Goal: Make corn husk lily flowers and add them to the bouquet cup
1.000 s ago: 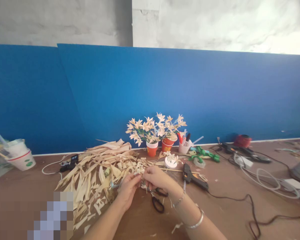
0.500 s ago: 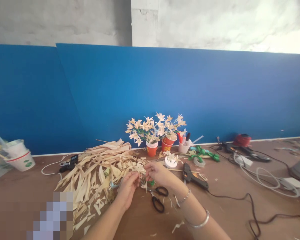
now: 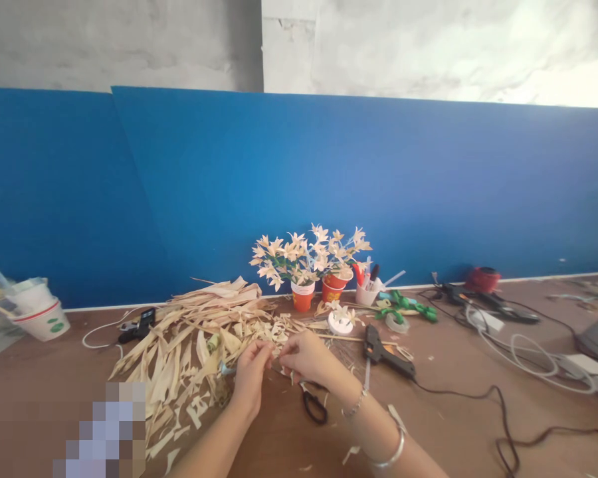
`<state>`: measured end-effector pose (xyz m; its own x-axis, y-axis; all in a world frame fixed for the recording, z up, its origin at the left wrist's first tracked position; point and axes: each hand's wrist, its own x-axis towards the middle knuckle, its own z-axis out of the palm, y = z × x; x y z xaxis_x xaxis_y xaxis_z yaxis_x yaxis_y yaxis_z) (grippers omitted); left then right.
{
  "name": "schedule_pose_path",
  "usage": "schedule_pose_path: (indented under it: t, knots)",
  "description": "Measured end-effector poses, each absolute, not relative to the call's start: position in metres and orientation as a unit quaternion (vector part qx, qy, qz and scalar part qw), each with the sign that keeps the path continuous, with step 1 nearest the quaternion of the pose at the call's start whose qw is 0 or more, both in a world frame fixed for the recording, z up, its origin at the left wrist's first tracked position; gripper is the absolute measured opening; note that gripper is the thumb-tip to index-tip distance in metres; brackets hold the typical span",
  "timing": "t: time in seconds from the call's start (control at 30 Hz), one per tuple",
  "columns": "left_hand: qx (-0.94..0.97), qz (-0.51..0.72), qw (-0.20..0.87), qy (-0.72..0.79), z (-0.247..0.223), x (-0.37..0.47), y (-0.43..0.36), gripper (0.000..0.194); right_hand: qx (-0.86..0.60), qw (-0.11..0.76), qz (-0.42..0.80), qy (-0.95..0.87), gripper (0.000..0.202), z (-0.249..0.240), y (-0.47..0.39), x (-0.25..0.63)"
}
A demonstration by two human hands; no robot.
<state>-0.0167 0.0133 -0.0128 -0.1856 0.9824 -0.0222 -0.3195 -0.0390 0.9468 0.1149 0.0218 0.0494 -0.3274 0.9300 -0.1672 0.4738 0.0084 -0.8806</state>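
Fingertips of my left hand (image 3: pixel 252 372) are pinched together at the right edge of a heap of dry pale husks (image 3: pixel 179 345); what they hold is too small to make out. Close beside it, my right hand (image 3: pixel 306 358) is also pinched, on something I cannot make out. Black scissors (image 3: pixel 313 406) lie under my right wrist, partly covered. A black glue gun (image 3: pixel 386 355) rests to the right. Behind my hands, pale flowers (image 3: pixel 294 252) stand in an orange cup (image 3: pixel 302 299), and more blossoms sit on a small white round holder (image 3: pixel 339 323).
A cup holding pens (image 3: pixel 366 292) and green tape pieces (image 3: pixel 408 307) are behind the glue gun. White cables (image 3: pixel 523 358) and a power strip (image 3: pixel 593 372) lie at right. At far left is a white cup (image 3: pixel 42 322). A blue partition (image 3: pixel 299 179) borders the table.
My left hand has shifted slightly left. My right hand has come slightly nearer and now covers part of the scissors. The green item that showed beneath it is hidden.
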Motion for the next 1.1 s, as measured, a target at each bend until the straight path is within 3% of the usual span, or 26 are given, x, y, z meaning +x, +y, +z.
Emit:
schedule_pose_path:
  t: [0.87, 1.1]
  knots:
    - [0.381, 0.611, 0.535, 0.441, -0.014, -0.016, 0.012, 0.025, -0.536, 0.26, 0.505, -0.625, 0.008, 0.042, 0.028, 0.112]
    - [0.399, 0.622, 0.497, 0.454, -0.01, -0.016, 0.011, 0.027, -0.523, 0.268, 0.52, -0.62, 0.009, 0.041, 0.028, 0.112]
